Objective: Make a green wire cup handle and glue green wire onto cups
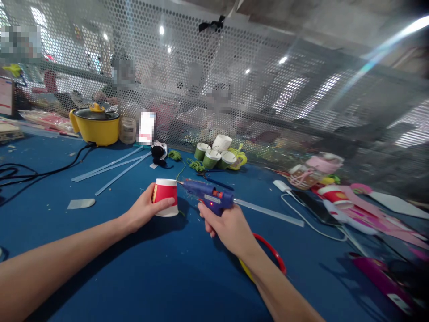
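My left hand (150, 208) is wrapped round a red and white paper cup (166, 193), which is upside down a little above the blue table. In my right hand (228, 223) is a blue glue gun (208, 194) with a small red light lit. Its nozzle points left and is at the cup's upper right edge; whether it touches I cannot tell. A clear glue stick (268, 212) sticks out of the gun's back. From near the nozzle a thin green cord (181, 171) runs up toward a green bundle (174, 155).
Several green-wrapped cups (212, 158) stand by the perforated screen (187, 67). Loose glue sticks (122, 172) lie left, near a yellow electric pot (97, 127). At right are a phone (315, 206) with a white cable, pink sheets (372, 210) and a purple object (382, 279).
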Motion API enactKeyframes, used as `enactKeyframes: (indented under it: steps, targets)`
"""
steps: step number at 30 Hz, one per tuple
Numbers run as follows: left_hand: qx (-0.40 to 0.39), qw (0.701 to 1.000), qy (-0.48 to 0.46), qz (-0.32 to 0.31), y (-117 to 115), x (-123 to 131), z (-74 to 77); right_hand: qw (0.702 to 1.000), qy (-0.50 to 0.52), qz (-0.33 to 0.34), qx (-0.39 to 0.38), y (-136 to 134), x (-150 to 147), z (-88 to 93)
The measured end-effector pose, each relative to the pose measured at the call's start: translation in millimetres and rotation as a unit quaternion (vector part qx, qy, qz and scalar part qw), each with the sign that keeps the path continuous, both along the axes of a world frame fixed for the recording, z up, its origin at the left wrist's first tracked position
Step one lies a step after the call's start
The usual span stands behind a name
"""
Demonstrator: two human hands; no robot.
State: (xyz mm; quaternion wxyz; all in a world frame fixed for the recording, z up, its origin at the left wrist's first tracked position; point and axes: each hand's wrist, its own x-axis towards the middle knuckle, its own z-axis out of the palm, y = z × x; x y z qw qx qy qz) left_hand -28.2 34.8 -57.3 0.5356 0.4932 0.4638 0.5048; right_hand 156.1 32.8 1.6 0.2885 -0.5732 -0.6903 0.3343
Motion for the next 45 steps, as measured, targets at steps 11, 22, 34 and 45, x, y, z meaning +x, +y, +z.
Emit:
enactKeyframes:
  steps: [11, 22, 34, 45]
  targets:
    - [-0.006, 0.996, -0.088, -0.022, 2.5, -2.3, 0.1, 0.975, 0.183, 0.053, -0.11, 12.1, 12.0, -2.2]
    - [-0.036, 0.985, -0.166, -0.008, 4.8, -3.6, 0.1, 0.855, 0.428, 0.073, -0.285, 21.9, 16.3, -4.0]
    - [-0.023, 0.99, -0.136, -0.019, 5.6, -4.3, -2.8, 0.875, 0.438, 0.02, -0.207, 45.9, 41.5, -3.9]
    - [-0.03, 0.993, -0.114, -0.023, 4.1, -6.0, -2.3, 0.778, 0.504, 0.021, -0.375, 62.7, 51.0, -13.0]
